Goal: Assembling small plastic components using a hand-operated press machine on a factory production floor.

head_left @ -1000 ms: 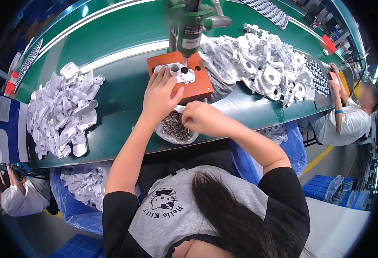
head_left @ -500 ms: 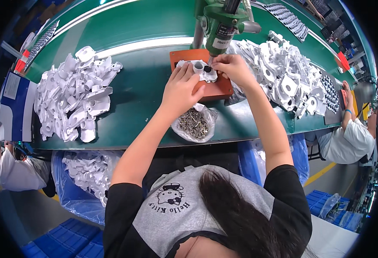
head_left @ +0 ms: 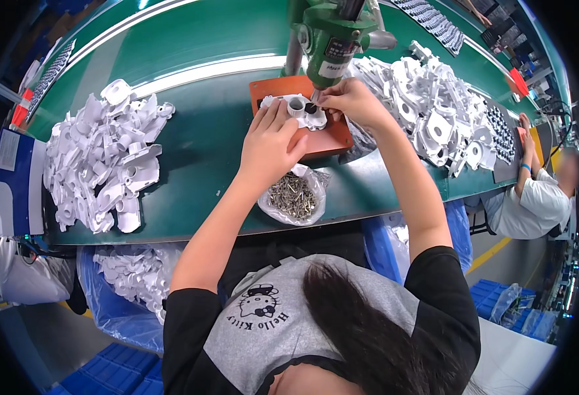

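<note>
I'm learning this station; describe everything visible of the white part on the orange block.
The white part looks like plastic, irregularly shaped, with a round collar and a black piece right of it. It lies on the orange block, below the green machine head. The left hand rests on its left; the right hand is at its right, contact unclear.

The person (head_left: 329,316) is wearing a grey T-shirt (head_left: 296,329) with black sleeves (head_left: 449,303), left-side cartoon-cat print (head_left: 259,303) and, seemingly, black trousers (head_left: 316,243).
</note>
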The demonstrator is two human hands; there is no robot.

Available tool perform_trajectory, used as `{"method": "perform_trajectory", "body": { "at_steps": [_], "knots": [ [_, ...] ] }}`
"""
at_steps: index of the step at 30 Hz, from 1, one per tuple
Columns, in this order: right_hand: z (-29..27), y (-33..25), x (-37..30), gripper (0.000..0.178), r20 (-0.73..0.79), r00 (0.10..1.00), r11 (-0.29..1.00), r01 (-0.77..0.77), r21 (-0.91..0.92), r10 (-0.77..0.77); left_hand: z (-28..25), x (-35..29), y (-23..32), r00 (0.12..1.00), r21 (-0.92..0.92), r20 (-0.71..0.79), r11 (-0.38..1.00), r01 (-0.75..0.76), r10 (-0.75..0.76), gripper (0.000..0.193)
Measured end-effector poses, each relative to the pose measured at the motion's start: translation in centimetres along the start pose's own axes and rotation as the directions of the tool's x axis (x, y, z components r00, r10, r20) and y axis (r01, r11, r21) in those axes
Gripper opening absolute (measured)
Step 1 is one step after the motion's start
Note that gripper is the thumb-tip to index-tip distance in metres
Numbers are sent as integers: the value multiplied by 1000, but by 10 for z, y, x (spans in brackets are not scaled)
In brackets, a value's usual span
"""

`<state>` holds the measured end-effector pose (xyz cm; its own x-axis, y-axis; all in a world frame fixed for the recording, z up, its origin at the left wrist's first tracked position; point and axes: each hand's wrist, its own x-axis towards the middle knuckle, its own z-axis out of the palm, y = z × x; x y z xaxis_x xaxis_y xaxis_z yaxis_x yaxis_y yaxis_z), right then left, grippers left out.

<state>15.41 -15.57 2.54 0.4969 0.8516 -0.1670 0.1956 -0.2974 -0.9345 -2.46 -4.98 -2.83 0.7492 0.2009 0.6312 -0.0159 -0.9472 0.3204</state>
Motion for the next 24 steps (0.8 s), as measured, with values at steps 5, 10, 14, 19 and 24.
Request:
{"method": "perform_trajectory", "body": {
  "at_steps": [5, 10, 14, 19, 24],
  "knots": [
    [1, -4, 1, 15, 21, 1000, 999, 17, -31, -16, 1, 2, 1, 1000, -7, 1, 1000, -5, 5, 26],
    [1, -2, 11, 20, 87, 996, 984, -8, -177, 23, -3, 2, 2, 1000, 17, 27, 1000, 15, -15, 26],
    [-9, -14, 18, 25, 208, 974, 964, -31, -266, 88, -4, 2, 3, 1000, 10, 27, 1000, 9, -9, 26],
    [-16, -36, 22, 26, 326, 926, 965, -113, -238, 189, -4, 3, 2, 1000, 2, 24, 1000, 10, -10, 25],
    [-22, -20, 46, 23, 380, 890, 928, -111, -355, 251, -4, 2, 0, 1000, -11, 9, 1000, 13, -13, 24]
  ]
}}
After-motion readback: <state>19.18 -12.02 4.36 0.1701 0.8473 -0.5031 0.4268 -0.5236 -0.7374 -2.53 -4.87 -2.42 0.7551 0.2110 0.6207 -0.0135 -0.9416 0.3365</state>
